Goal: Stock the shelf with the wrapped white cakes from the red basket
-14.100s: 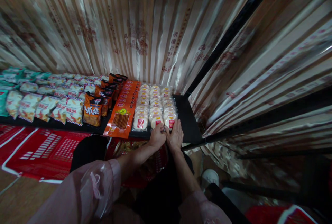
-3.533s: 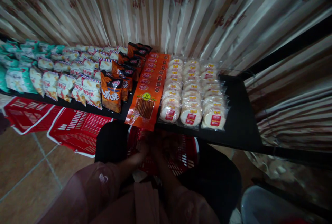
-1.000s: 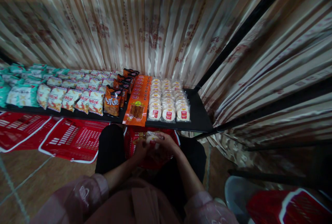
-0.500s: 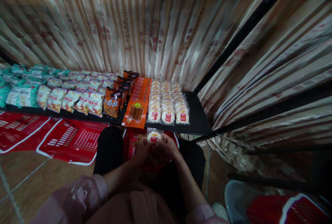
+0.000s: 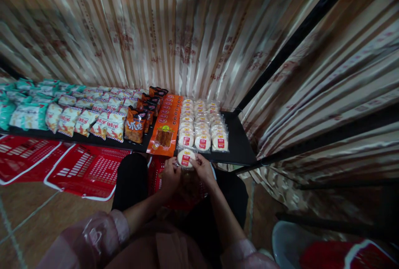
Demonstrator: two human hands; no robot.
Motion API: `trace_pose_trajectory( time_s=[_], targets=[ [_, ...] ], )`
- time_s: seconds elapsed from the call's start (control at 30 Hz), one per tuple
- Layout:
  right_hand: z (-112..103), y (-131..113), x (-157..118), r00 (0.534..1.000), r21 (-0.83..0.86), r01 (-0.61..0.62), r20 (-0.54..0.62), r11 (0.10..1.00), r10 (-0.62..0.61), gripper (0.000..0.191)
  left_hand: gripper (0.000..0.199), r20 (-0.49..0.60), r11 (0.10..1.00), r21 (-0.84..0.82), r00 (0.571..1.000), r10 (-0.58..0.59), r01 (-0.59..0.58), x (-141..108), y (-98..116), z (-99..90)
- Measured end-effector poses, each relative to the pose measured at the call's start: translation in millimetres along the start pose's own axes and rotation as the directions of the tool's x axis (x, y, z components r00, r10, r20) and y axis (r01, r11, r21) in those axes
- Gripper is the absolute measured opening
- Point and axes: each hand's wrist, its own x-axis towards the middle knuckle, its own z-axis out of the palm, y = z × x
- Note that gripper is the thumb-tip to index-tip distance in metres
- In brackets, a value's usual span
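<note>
A packaged round white cracker in clear wrap with a red label is held between my two hands, at the shelf's front edge. My left hand pinches its left side, and my right hand grips its right side. Just beyond it, similar wrapped crackers lie overlapping in three rows on the black shelf. Left of those rows lies a flat orange snack packet. Below my hands, a red basket sits between my knees, its contents partly hidden and dark.
Orange-brown snack bags, white snack bags and green-white bags line the shelf to the left. Red baskets stand underneath. A black frame pole slants at right before a striped curtain. A pale tub is at lower right.
Both hands have raised the wrapped cracker forward, toward the shelf edge and the front of the left cracker row. The goods on the shelf stay as they were.
</note>
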Motion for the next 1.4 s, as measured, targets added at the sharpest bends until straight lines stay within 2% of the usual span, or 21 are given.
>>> trace_pose_trajectory(
  time_s=[0.1,0.23,0.4,0.6,0.7,0.9,1.03,1.27,1.33,1.4],
  targets=[
    [-2,-4,7,1.000,-0.037,0.021,-0.014,0.999,-0.021,0.033,0.034,0.003,0.983,0.102,0.988,0.156,-0.156,-2,5,-4.7],
    [-3,-7,18,0.998,-0.139,0.032,-0.042,0.990,-0.038,0.033,0.036,0.083,0.905,0.242,0.936,0.342,-0.351,4,8,-6.4],
    [-1,-12,29,0.996,-0.193,0.063,-0.049,0.979,-0.074,0.035,0.042,0.190,0.804,0.330,0.869,0.456,-0.494,18,7,-0.3],
    [1,-13,36,0.992,-0.207,0.101,-0.050,0.973,-0.113,0.034,0.043,0.251,0.765,0.366,0.848,0.467,-0.530,27,8,3.3],
    [1,-13,37,0.987,-0.285,0.118,-0.067,0.951,-0.143,0.034,0.044,0.268,0.755,0.365,0.838,0.475,-0.545,29,8,4.6],
    [-1,-17,35,0.955,-0.574,0.152,-0.126,0.805,-0.269,0.033,0.043,0.277,0.756,0.371,0.841,0.465,-0.540,30,7,7.4],
    [1,-18,35,0.939,-0.667,0.174,-0.110,0.724,-0.327,0.038,0.043,0.279,0.750,0.393,0.846,0.454,-0.532,30,5,10.5],
    [8,-20,32,0.922,-0.643,0.185,-0.148,0.743,-0.357,0.042,0.044,0.271,0.749,0.429,0.863,0.426,-0.505,30,3,17.6],
    [7,-17,29,0.902,-0.667,0.190,-0.171,0.720,-0.396,0.044,0.043,0.268,0.740,0.443,0.863,0.429,-0.506,30,1,19.0],
    [2,-13,28,0.858,-0.723,0.195,-0.203,0.663,-0.472,0.044,0.043,0.270,0.727,0.456,0.858,0.438,-0.514,30,-1,20.4]
  ],
)
